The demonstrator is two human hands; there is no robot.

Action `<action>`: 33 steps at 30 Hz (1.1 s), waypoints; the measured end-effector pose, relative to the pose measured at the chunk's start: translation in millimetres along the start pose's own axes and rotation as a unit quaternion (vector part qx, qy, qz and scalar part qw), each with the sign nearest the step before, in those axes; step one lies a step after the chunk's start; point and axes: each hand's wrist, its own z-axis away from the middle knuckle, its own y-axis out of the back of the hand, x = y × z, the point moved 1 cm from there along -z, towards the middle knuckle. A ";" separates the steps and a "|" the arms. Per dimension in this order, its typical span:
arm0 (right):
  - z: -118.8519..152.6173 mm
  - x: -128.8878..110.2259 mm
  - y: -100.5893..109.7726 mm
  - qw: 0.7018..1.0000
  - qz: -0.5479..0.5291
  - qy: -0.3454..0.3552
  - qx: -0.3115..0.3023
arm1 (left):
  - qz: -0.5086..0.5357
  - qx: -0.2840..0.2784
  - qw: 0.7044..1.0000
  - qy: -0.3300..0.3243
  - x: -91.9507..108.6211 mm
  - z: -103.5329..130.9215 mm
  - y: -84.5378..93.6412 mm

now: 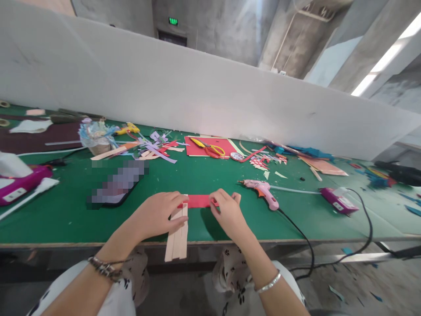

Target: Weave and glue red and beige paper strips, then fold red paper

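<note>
My left hand (162, 213) is closed over the upper part of several pale beige strips (176, 242), thumb lying across them. The strips look like paper or thin wood; I cannot tell which. They overlap side by side, and their lower ends stick out past the table edge. A red paper strip (199, 201) runs sideways from the top of the beige strips. Its right end sits in my right hand (227, 210), whose fingers are pinched on it. The left fingertips touch the other end. To the right of that hand lies a pink glue gun (262, 192), nozzle pointing left.
On the green table (158, 180), a phone (120, 184) lies left, partly blurred. Yellow-handled scissors (208, 147) rest on red paper sheets (194, 150) at the back. Paper scraps (158, 145) lie around. A cord (304, 235) hangs over the front edge from the glue gun.
</note>
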 end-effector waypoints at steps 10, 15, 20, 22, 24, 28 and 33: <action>-0.5 6.8 0.5 0.996 -0.076 -0.033 0.019 | 0.052 0.019 0.998 0.010 -5.3 0.6 3.0; -0.3 2.9 3.5 0.999 -0.037 -0.020 0.028 | -0.066 0.177 0.972 0.143 -40.0 7.7 23.6; 0.5 1.7 0.8 0.999 -0.012 -0.005 0.034 | -0.104 0.102 0.944 0.296 -94.7 14.2 26.2; 0.5 1.8 -0.8 0.999 -0.006 -0.005 0.035 | -0.104 0.102 0.939 0.311 -108.1 14.1 25.5; 0.3 1.9 -1.4 0.999 -0.003 -0.006 0.036 | -0.111 0.164 0.933 0.302 -112.6 14.3 27.3; -0.1 2.3 -1.4 1.000 0.000 0.003 0.022 | -0.061 0.243 0.940 0.231 -96.5 16.1 29.3; -0.1 4.5 -2.9 0.998 0.032 -0.054 0.007 | 0.036 0.147 0.981 0.121 -47.5 10.2 12.1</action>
